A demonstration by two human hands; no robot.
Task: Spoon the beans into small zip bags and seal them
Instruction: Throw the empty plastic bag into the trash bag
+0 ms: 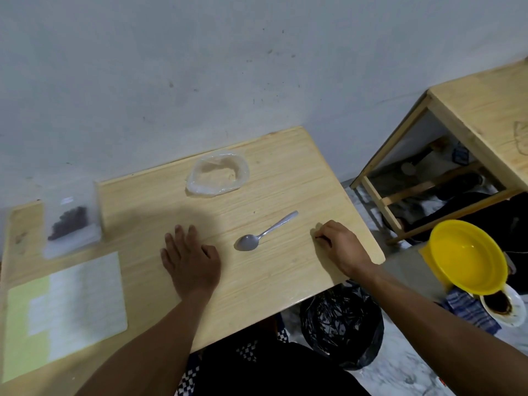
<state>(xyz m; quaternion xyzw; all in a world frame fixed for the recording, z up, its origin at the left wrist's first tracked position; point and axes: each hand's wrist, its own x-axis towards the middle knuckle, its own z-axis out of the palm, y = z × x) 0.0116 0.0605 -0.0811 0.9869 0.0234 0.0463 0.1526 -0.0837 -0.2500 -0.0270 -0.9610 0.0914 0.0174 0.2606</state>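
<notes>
A metal spoon (264, 232) lies on the wooden table (285, 270), bowl toward me, untouched. My left hand (191, 260) rests flat on the table left of the spoon, fingers spread, holding nothing. My right hand (341, 245) sits near the table's right edge with fingers curled under; nothing shows in it. A clear plastic bag (217, 175), open and empty-looking, lies at the table's far side. A small zip bag with dark beans (70, 222) lies on the lower table at the left.
A stack of flat zip bags on a yellow-green sheet (64, 312) lies at the near left. A yellow bowl (468, 255), a dirty white dish (504, 308) and a black rubbish bag (343, 327) are on the floor to the right. Another wooden table (483, 110) stands at far right.
</notes>
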